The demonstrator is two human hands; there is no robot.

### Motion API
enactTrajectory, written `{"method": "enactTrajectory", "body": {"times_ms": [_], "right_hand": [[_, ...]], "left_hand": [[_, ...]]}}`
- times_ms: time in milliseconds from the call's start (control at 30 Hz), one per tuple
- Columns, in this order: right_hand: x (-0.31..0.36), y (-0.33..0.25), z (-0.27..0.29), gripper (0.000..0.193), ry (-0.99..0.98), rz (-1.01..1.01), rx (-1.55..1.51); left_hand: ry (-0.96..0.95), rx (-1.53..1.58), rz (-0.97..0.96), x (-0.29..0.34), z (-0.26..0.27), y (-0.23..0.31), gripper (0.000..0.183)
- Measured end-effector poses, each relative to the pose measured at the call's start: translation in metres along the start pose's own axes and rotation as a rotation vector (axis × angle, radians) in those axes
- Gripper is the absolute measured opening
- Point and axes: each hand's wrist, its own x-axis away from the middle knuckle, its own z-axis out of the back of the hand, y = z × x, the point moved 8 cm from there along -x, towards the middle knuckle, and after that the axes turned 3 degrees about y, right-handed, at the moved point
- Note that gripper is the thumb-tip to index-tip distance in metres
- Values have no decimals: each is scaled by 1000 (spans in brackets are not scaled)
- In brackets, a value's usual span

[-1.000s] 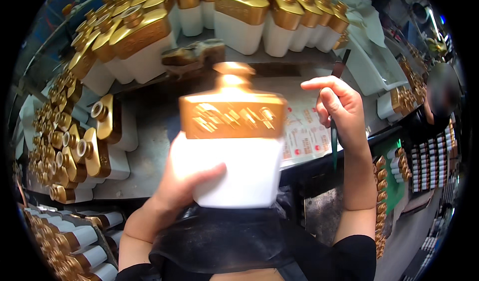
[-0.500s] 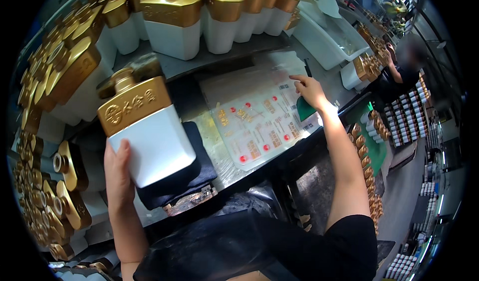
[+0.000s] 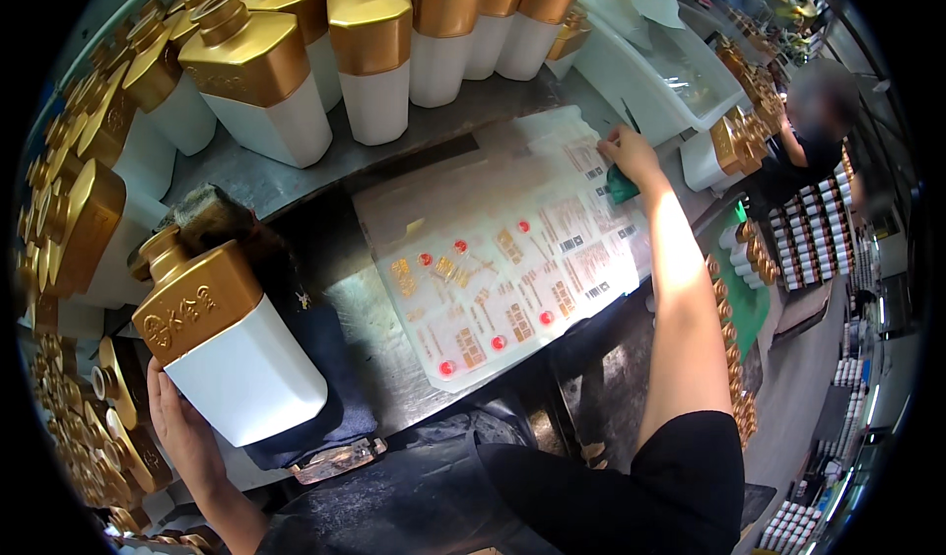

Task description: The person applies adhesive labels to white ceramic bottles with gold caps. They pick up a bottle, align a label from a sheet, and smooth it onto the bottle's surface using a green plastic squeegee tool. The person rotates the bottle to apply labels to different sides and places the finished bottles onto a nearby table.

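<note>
We lowered the gold-capped white bottle (image 3: 232, 358) onto the dark cloth (image 3: 325, 358), left hand (image 3: 177, 427) gripping it, while right hand (image 3: 631, 156) reached the label sheet (image 3: 512, 260), closed on a green scraper (image 3: 621, 186).

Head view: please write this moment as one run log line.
left hand: holds white-gold bottle | right hand: on label sheet, green tool

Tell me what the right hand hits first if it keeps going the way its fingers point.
Likely the row of white bottles with gold shoulders at the bench's back. The right hand rests on the clear label sheet, fingers pointing up-left; depth is uncertain.
</note>
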Motion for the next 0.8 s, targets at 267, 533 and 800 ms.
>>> {"method": "enactTrajectory", "body": {"times_ms": [267, 533, 800], "right_hand": [[-41, 49, -26, 31, -247, 137, -147], [85, -79, 89, 19, 284, 80, 589], [249, -315, 154, 3, -207, 271, -1034]], "left_hand": [[-107, -92, -86, 12, -15, 31, 39], [-439, -327, -394, 53, -30, 32, 133], [-407, -432, -660, 46, -42, 26, 122]]}}
